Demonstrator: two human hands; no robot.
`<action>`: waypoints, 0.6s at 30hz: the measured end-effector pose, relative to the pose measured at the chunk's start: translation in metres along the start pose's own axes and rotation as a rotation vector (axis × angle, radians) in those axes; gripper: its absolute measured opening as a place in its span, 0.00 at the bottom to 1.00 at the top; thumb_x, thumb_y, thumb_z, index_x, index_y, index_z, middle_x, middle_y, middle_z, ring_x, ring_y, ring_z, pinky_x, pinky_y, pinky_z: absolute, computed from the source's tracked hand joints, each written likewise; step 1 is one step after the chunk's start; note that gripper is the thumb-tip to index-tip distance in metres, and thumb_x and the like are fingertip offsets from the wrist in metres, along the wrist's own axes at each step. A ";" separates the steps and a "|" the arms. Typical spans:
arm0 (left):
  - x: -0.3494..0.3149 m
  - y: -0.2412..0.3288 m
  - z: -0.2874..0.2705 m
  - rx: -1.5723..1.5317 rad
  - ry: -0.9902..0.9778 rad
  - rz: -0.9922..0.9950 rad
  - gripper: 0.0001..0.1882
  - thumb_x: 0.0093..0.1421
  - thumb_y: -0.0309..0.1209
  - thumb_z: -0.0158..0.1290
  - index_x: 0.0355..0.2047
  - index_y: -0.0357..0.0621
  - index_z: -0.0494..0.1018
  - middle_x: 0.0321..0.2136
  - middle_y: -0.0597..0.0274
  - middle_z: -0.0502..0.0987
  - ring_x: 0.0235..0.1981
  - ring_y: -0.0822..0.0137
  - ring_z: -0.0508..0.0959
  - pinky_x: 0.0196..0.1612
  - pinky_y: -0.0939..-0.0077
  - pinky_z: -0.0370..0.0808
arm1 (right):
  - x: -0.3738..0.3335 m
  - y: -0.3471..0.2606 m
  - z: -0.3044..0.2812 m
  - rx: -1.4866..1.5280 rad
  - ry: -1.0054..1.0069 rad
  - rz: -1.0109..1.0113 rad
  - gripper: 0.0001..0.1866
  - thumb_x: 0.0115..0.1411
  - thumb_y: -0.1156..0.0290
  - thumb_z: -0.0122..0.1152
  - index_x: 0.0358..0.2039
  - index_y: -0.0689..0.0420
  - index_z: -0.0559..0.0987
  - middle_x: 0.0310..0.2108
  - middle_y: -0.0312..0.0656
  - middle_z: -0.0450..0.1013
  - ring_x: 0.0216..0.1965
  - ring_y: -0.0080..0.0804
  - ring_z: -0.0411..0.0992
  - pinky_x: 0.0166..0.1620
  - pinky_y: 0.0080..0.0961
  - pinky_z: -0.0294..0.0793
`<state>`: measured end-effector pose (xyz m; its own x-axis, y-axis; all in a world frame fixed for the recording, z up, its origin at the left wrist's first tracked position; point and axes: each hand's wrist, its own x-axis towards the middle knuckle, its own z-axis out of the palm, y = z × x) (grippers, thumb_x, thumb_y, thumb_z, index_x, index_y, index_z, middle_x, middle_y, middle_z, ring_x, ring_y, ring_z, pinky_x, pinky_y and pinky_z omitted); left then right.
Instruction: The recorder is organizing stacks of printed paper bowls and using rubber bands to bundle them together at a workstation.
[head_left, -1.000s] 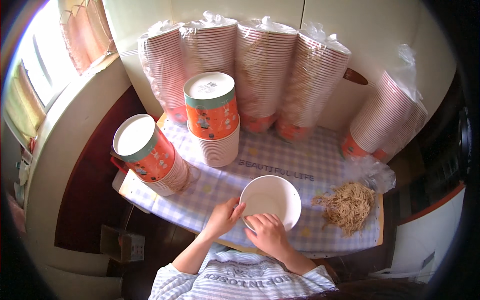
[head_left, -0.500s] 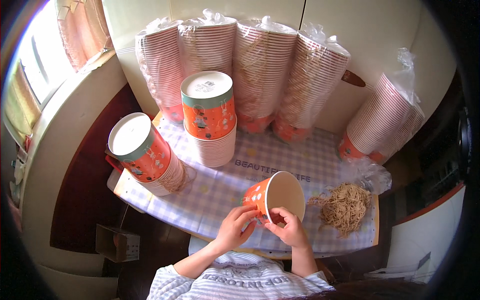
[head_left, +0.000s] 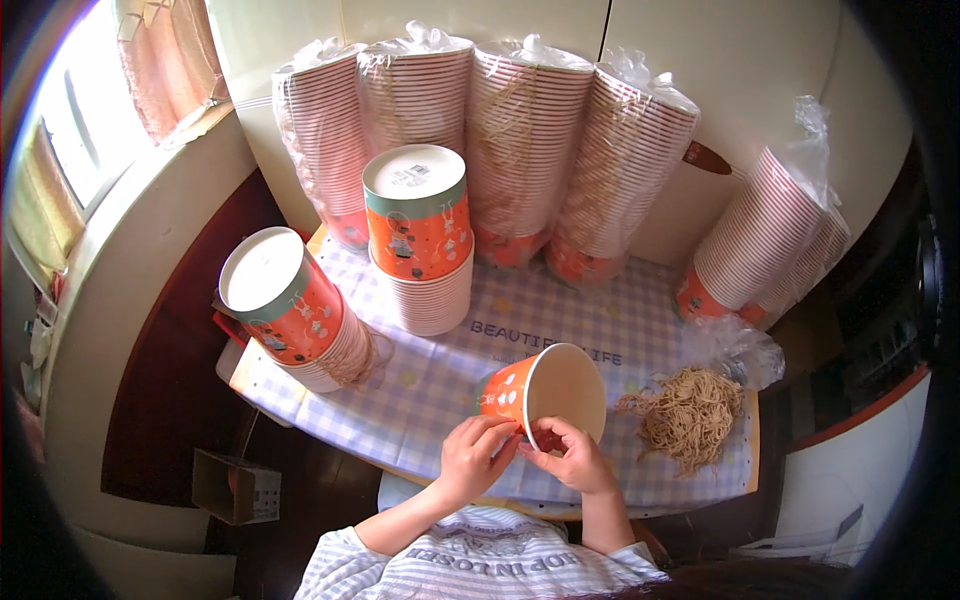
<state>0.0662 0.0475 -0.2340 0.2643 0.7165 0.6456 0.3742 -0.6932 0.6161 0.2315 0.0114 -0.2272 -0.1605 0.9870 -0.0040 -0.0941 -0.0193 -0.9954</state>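
Observation:
A large orange paper cup (head_left: 508,388) lies tilted on its side at the table's front, its wide white mouth turned to the right. My left hand (head_left: 474,456) is closed at the cup's lower wall, thumb and fingertips pinched close to the rim. Over the rim's lower edge, my right hand (head_left: 574,455) grips with its fingers inside the mouth and its thumb outside. Whether a thin strand sits between the fingertips is too small to tell. To the right of the right hand lies a tangled heap of tan string (head_left: 690,420).
Nested cups stand upside down in a middle stack (head_left: 425,290) and a left stack (head_left: 290,310), the latter with string (head_left: 358,362) at its side. Several plastic-wrapped cup stacks (head_left: 528,140) line the back; more wrapped cups (head_left: 755,235) lean at right. A checked cloth (head_left: 420,405) covers the table.
The cup has turned slightly and shifted a little to the left. My fingers have come closer together at its lower rim.

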 end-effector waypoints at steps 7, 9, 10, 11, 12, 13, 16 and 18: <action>0.003 -0.001 0.000 0.105 0.030 0.055 0.11 0.41 0.25 0.59 0.27 0.44 0.70 0.25 0.63 0.74 0.25 0.63 0.75 0.26 0.72 0.71 | 0.001 -0.004 0.002 -0.157 0.001 -0.016 0.13 0.49 0.79 0.61 0.37 0.62 0.73 0.31 0.32 0.70 0.29 0.15 0.68 0.33 0.14 0.68; 0.003 -0.001 0.000 0.096 0.018 0.046 0.11 0.41 0.25 0.59 0.26 0.44 0.70 0.25 0.62 0.73 0.25 0.62 0.75 0.26 0.72 0.71 | 0.000 -0.008 0.004 -0.177 0.014 -0.019 0.13 0.49 0.79 0.61 0.37 0.62 0.73 0.30 0.32 0.70 0.29 0.16 0.68 0.33 0.14 0.69; 0.003 -0.002 0.000 0.094 0.007 0.035 0.11 0.41 0.25 0.59 0.26 0.44 0.69 0.25 0.62 0.73 0.24 0.62 0.75 0.26 0.72 0.72 | 0.000 -0.009 0.005 -0.182 0.020 -0.028 0.13 0.49 0.79 0.61 0.37 0.63 0.72 0.30 0.33 0.70 0.29 0.16 0.68 0.33 0.14 0.69; 0.003 -0.003 -0.001 0.095 0.007 0.035 0.11 0.41 0.25 0.59 0.26 0.44 0.69 0.25 0.62 0.73 0.24 0.62 0.75 0.26 0.72 0.72 | 0.001 -0.010 0.006 -0.188 0.026 -0.037 0.14 0.49 0.79 0.61 0.37 0.63 0.72 0.29 0.33 0.69 0.29 0.16 0.68 0.33 0.14 0.69; 0.002 -0.005 -0.002 0.052 0.004 -0.001 0.11 0.42 0.24 0.58 0.26 0.44 0.69 0.26 0.61 0.73 0.25 0.61 0.75 0.26 0.72 0.72 | 0.001 -0.011 0.008 -0.188 0.025 -0.038 0.14 0.49 0.79 0.61 0.37 0.63 0.72 0.29 0.33 0.69 0.29 0.16 0.68 0.33 0.14 0.69; 0.002 -0.007 -0.002 0.009 0.000 -0.036 0.11 0.42 0.23 0.58 0.27 0.43 0.69 0.26 0.60 0.73 0.25 0.60 0.75 0.26 0.72 0.72 | 0.002 -0.011 0.009 -0.245 0.043 -0.074 0.13 0.49 0.77 0.61 0.37 0.63 0.73 0.29 0.34 0.70 0.28 0.17 0.69 0.32 0.15 0.69; 0.001 -0.017 -0.007 -0.065 0.007 -0.150 0.11 0.43 0.22 0.57 0.28 0.41 0.69 0.27 0.57 0.73 0.26 0.59 0.76 0.26 0.72 0.73 | 0.002 -0.017 0.017 -0.426 0.097 -0.127 0.12 0.49 0.74 0.62 0.35 0.62 0.74 0.28 0.37 0.71 0.26 0.20 0.71 0.30 0.17 0.70; -0.004 -0.028 -0.011 -0.094 -0.027 -0.330 0.09 0.46 0.22 0.55 0.30 0.40 0.70 0.27 0.55 0.74 0.27 0.59 0.77 0.26 0.73 0.74 | 0.003 -0.020 0.024 -0.629 0.151 -0.163 0.12 0.48 0.69 0.63 0.32 0.59 0.76 0.26 0.39 0.73 0.23 0.27 0.73 0.28 0.22 0.72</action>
<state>0.0447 0.0633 -0.2489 0.1668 0.9041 0.3935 0.3603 -0.4274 0.8292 0.2098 0.0107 -0.2046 -0.0490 0.9817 0.1838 0.4927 0.1839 -0.8506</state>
